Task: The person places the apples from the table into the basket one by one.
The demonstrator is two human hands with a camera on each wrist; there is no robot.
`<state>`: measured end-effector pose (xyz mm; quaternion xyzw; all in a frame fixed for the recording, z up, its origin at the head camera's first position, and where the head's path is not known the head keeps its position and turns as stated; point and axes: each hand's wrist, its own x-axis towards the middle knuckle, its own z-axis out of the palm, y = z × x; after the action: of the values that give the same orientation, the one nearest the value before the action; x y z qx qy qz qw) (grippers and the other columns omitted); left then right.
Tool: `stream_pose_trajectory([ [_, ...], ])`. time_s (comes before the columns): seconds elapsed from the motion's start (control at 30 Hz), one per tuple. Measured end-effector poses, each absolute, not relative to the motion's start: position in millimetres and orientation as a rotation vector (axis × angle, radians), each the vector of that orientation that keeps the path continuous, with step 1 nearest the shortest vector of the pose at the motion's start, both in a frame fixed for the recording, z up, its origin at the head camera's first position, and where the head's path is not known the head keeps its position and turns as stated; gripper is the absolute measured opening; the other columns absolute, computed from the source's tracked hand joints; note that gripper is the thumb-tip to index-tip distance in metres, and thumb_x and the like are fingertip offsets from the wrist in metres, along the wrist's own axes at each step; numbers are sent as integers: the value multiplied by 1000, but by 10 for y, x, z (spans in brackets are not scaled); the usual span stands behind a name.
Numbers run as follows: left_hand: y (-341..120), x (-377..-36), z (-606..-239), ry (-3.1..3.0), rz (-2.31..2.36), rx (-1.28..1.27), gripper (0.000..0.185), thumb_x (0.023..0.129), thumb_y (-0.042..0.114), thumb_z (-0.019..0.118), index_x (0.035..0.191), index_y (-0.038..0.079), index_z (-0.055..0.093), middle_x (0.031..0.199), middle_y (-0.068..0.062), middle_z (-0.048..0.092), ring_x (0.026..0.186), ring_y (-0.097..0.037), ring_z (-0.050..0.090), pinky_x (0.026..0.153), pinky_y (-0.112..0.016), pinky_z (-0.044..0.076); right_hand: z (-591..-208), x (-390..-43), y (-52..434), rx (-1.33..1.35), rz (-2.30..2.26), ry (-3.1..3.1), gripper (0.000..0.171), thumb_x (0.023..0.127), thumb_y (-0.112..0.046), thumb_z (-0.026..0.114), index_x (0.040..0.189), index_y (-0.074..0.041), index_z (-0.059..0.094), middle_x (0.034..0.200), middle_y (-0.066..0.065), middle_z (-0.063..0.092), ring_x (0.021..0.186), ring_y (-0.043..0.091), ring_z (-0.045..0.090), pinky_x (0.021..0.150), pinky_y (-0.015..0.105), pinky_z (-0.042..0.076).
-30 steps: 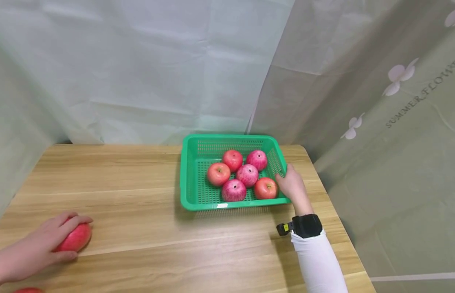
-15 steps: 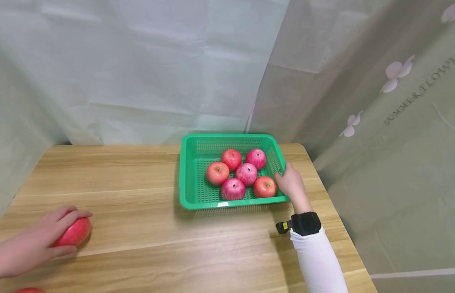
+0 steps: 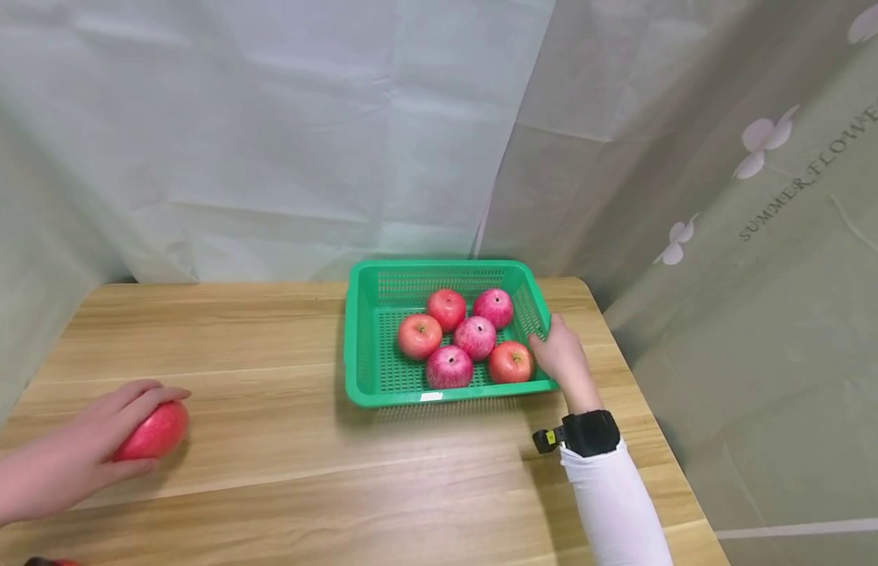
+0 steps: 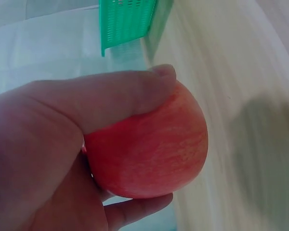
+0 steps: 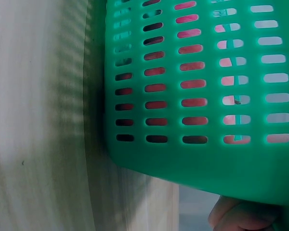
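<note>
In the head view, my left hand (image 3: 92, 448) holds a red apple (image 3: 159, 432) over the left part of the table. Seen from the left wrist, the thumb lies across one side of that apple (image 4: 154, 149) and a finger supports the opposite side. Its shadow falls on the wood apart from it. My right hand (image 3: 562, 358) grips the right rim of a green plastic basket (image 3: 389, 399). Several red and pink-striped apples (image 3: 474, 338) sit inside, mostly toward the right. From the right wrist, the slotted basket wall (image 5: 207, 163) fills the view, with fingers (image 5: 245, 216) at its rim.
The basket stands at the back of the wooden table (image 3: 283, 487), near a pale hanging sheet (image 3: 269, 141). A printed grey curtain (image 3: 736, 330) hangs along the right. At the bottom left, a sliver of something red (image 3: 67, 562) shows at the frame edge.
My left hand and its apple have shifted slightly up and to the right in the head view. The right hand stays on the basket rim, and the apples inside keep their places.
</note>
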<state>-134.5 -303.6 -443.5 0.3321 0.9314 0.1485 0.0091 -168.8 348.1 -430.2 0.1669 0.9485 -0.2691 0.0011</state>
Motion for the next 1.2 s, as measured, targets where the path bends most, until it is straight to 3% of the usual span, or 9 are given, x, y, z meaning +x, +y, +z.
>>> stream_pose_trajectory([
  [0.2, -2893, -1384, -4307, 2915, 480, 1051, 97, 64, 33, 104, 145, 16, 53, 135, -6, 60, 112, -30, 62, 74, -31, 58, -4293, -1688, 3478, 526, -847, 2966, 60, 107, -27, 58, 151, 8, 38, 134, 32, 60, 120, 46, 61, 97, 60, 52],
  [0.47, -2583, -1501, -4174, 2896, 539, 1168, 87, 59, 25, 106, 133, 23, 61, 128, 2, 63, 107, -19, 64, 77, -32, 59, -4290, -1675, 3489, 532, -850, 2960, 62, 107, -28, 58, 154, 8, 37, 137, 32, 59, 122, 46, 60, 100, 60, 51],
  [0.67, -2343, -1609, -4075, 2839, 639, 1281, 87, 60, 13, 105, 135, 22, 62, 135, -3, 57, 107, -26, 66, 73, -33, 61, -4298, -1681, 3493, 525, -858, 2972, 60, 107, -28, 58, 152, 8, 38, 136, 31, 59, 121, 45, 60, 99, 60, 51],
  [0.97, -2021, -1750, -3932, 2757, 719, 1313, 85, 65, 10, 103, 139, 20, 62, 137, -14, 56, 109, -34, 67, 77, -56, 62, -4313, -1703, 3475, 542, -863, 2960, 60, 108, -27, 57, 153, 6, 38, 136, 30, 60, 119, 44, 61, 97, 59, 52],
  [1.2, -1831, -1827, -3865, 2732, 741, 1367, 83, 69, 10, 101, 141, 20, 62, 138, -11, 55, 114, -34, 65, 81, -54, 62, -4278, -1699, 3453, 552, -857, 2963, 62, 108, -29, 58, 154, 6, 37, 137, 30, 59, 120, 44, 61, 98, 59, 52],
])
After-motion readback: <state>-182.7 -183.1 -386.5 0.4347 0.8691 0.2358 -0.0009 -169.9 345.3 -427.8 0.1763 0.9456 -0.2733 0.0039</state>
